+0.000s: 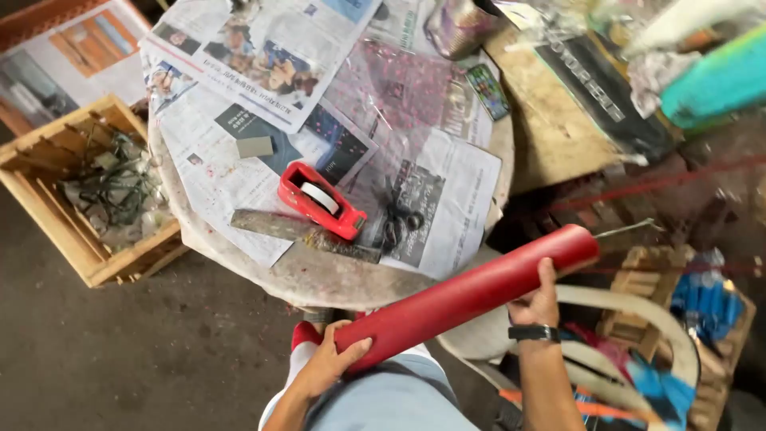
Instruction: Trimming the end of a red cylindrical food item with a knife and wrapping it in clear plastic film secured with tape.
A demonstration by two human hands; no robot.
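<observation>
A long red rolled tube (471, 294) slants across my lap, its far end raised to the right. My left hand (329, 364) grips its near end, and my right hand (536, 302), with a black wristband, holds it close to the far end. Just beyond the tube stands a round table (351, 283) covered in newspaper sheets. On the papers lie a red tape dispenser (321, 199), a flat metal blade (299, 234) and black scissors (396, 221).
A wooden crate (48, 211) of tangled wire and scraps sits on the floor at left. A board (550, 120) with bags and clutter is at the back right. Baskets and blue items (702, 299) crowd the right side.
</observation>
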